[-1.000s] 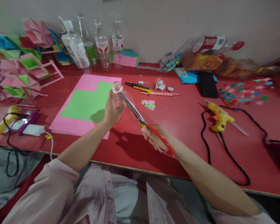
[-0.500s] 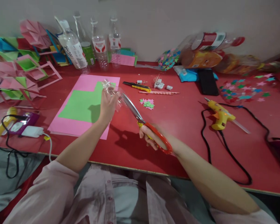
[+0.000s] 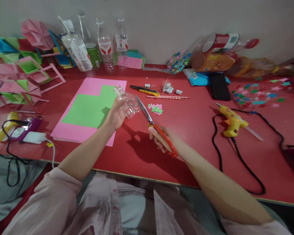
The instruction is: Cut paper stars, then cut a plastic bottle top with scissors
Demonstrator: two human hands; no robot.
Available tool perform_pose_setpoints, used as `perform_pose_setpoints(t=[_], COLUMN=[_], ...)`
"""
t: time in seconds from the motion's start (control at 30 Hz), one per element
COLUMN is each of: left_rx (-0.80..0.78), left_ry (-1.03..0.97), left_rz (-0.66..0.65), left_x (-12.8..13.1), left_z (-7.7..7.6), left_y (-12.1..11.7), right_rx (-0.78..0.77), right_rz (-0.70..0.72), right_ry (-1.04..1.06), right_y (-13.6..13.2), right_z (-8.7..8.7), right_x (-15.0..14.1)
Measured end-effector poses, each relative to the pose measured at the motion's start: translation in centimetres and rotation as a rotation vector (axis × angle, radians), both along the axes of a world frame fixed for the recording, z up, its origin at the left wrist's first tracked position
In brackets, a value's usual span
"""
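Observation:
My left hand (image 3: 116,114) is closed around a small clear plastic bottle (image 3: 127,101), held tilted above the red table (image 3: 191,130) with its neck pointing up and left. My right hand (image 3: 161,138) grips red-handled scissors (image 3: 156,127); their steel blades point up and left, just right of the bottle and apart from it. Pink and green paper sheets (image 3: 88,109) lie flat under and left of the bottle. A small pile of pink and green paper stars (image 3: 156,109) lies beyond the blade tips.
A yellow glue gun (image 3: 231,121) with a black cord lies to the right. A utility knife (image 3: 144,90), a pencil (image 3: 168,97) and small white bits sit behind. Bottles (image 3: 105,49) line the wall; folded paper shapes (image 3: 24,68) fill the left.
The bottle has turned in my left hand and tilted over. The scissors have drawn back to the right, away from the bottle.

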State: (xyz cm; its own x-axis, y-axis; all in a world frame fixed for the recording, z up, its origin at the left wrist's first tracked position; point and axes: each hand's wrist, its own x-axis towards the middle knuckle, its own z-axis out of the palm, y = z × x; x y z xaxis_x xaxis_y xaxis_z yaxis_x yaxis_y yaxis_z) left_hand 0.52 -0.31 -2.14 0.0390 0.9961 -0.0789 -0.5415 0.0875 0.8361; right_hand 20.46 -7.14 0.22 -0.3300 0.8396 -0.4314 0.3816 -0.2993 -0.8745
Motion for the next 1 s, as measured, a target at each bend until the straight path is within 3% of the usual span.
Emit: perform_pose_setpoints(t=[0.3,0.47,0.6,0.77,1.0], left_rx=[-0.062,-0.042,-0.022,-0.027,-0.041], left_ry=[-0.014,-0.076,-0.091,-0.108,-0.04], left_rz=[0.062,0.082,0.114,0.143,0.232], left_x=[-0.2,-0.9,-1.7,-1.9,-1.7], left_z=[0.2,0.5,0.7,0.4,-0.2], left_y=[0.2,0.4,0.9,1.3,1.5], right_rx=[-0.005,0.075,0.128,0.112,0.099], right_rz=[0.031,0.084,0.136,0.188,0.186], right_ry=[-0.1,-0.066,-0.159,-0.265,-0.249], right_y=[-0.2,-0.3,-0.3,-0.4,-0.5], right_z=[0.3,0.9,1.2,1.8,2.0], right_x=[-0.1,0.5,1.1,1.2,1.3])
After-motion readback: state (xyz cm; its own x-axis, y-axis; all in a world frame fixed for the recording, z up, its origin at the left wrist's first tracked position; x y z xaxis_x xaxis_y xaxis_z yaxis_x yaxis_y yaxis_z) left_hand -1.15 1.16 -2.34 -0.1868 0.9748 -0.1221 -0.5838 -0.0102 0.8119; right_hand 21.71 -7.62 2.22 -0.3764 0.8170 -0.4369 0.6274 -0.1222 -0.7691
